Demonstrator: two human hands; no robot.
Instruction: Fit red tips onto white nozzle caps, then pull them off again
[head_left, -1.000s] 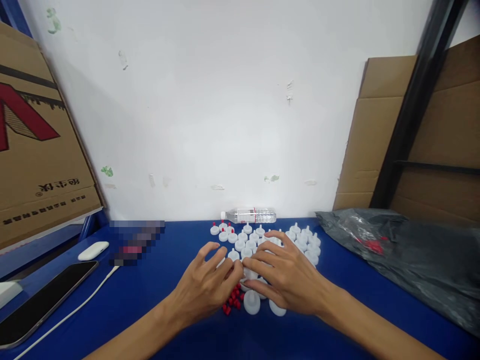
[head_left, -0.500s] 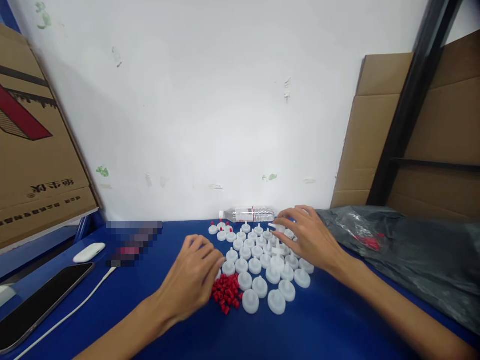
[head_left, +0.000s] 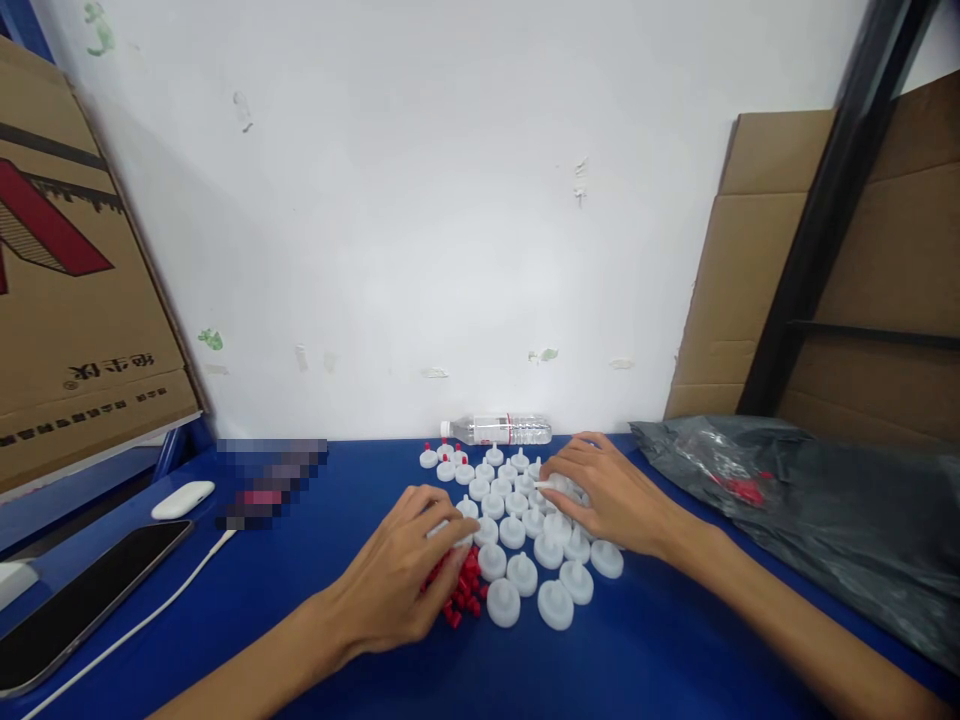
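Many white round caps with pointed spouts (head_left: 522, 574) lie spread over the blue table. My right hand (head_left: 600, 495) is closed around a white spouted cap (head_left: 551, 485), whose spout points left from between thumb and fingers. Beside the white caps lies a pile of small red tip caps (head_left: 466, 590). Over this pile is my left hand (head_left: 405, 570), thumb and fingers apart and curved downward; part of the pile is hidden under it. At the back, several white caps (head_left: 428, 458) stand with red tips on their spouts.
A clear plastic bottle (head_left: 495, 430) lies against the wall. On the left are a phone (head_left: 90, 610), a white case (head_left: 182, 500), a cable (head_left: 142, 625) and a cardboard box (head_left: 90, 300). A dark plastic bag (head_left: 825, 530) covers the right side.
My left hand has moved slightly right and opened over the red tip caps. My right hand has come down and a little nearer with the white spouted cap. The view has shifted slightly.
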